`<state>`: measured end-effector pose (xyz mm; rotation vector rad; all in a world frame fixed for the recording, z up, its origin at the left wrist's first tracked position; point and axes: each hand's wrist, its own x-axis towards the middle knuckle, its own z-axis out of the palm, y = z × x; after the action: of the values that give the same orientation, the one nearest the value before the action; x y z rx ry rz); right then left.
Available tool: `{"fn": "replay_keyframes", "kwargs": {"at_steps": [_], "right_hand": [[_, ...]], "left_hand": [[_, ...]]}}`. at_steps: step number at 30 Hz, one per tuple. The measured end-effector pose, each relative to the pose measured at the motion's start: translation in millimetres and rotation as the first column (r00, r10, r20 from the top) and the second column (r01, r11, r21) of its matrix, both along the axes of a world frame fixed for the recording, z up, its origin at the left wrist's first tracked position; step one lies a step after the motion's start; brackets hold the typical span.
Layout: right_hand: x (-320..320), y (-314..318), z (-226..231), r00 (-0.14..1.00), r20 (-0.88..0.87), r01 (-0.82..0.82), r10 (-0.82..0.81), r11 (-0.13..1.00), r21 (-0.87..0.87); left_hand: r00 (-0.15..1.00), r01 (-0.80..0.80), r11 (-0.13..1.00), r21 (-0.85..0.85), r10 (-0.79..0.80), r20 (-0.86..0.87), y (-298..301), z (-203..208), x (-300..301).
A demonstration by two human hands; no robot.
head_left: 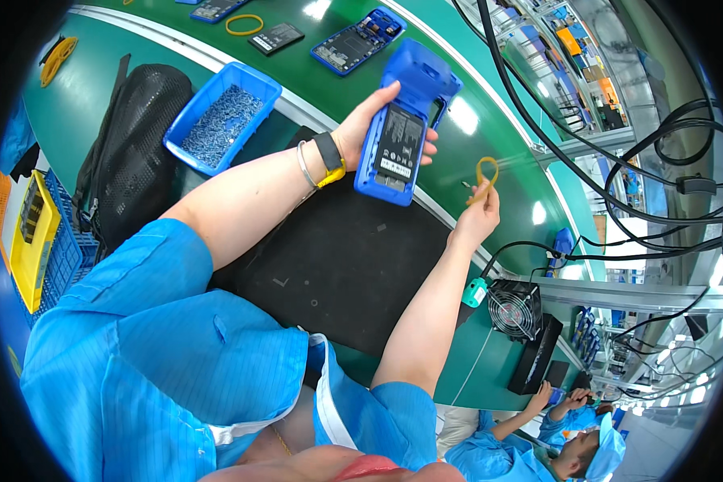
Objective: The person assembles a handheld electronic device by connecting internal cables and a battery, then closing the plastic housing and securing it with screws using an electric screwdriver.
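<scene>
My left hand (361, 128) grips a blue handheld device (420, 72) by its sides, tilted above the far edge of a black mat (329, 273). Its back faces up, and a black battery (400, 145) with a white label strip sits in the open bay. Off to the right, my right hand (479, 215) pinches a yellow rubber band (490, 167), which stands up as a loop from the fingertips. A small metallic bit shows beside those fingers; I cannot make out what it is. Band and device are apart.
Left of the mat stands a blue tray (183, 154) of small screws, beside a black mesh bag (140, 145). Farther off lie an opened blue device (360, 42), a loose battery (276, 38) and another rubber band (244, 25). A fan (514, 309), hanging cables (530, 108) and a co-worker (506, 454) are to the right.
</scene>
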<state>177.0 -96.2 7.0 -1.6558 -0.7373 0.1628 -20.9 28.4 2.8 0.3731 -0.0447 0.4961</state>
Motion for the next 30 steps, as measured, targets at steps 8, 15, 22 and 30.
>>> {"fn": "replay_keyframes", "kwargs": {"at_steps": [8, 15, 22, 30], "right_hand": [[0, -6, -10, 0.869, 0.487, 0.163, -0.088, 0.980, -0.114], [-74, -12, 26, 0.596, -0.476, -0.693, 0.647, 0.714, 0.103], [-75, -9, 27, 0.573, 0.595, -0.437, 0.564, 0.824, -0.361], [-84, -4, 30, 0.234, 0.853, -0.406, 0.467, 0.844, -0.351]], "left_hand": [[0.998, -0.061, 0.996, 0.060, 0.062, -0.005, -13, 6, 7], [0.954, -0.285, 0.943, 0.171, 0.296, -0.043, -11, 5, 10], [0.988, -0.032, 0.986, 0.163, 0.056, -0.142, -5, -11, 11], [0.974, 0.023, 0.998, 0.054, -0.010, -0.225, 2, -14, 10]]}}
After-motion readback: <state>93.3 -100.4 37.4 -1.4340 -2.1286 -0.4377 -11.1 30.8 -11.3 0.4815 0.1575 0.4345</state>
